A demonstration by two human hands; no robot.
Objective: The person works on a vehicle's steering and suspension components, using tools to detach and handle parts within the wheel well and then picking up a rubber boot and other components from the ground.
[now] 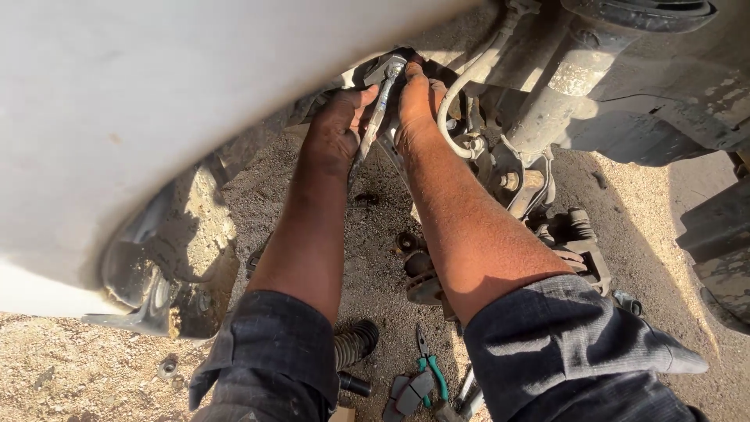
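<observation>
in wheel arch, hands point(375, 117) grip dirty metal wrench point(380, 98).

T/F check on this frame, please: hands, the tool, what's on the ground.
1. Both hands are up inside the wheel well. True: left hand and right hand meet there.
2. The left hand has a grip on a metal wrench. True.
3. Green-handled pliers are in the right hand. False: they lie on the gravel ground.
4. A wheel is mounted on the hub. False: the strut and hub parts are exposed.
5. A black ribbed rubber boot lies on the ground. True.
</observation>
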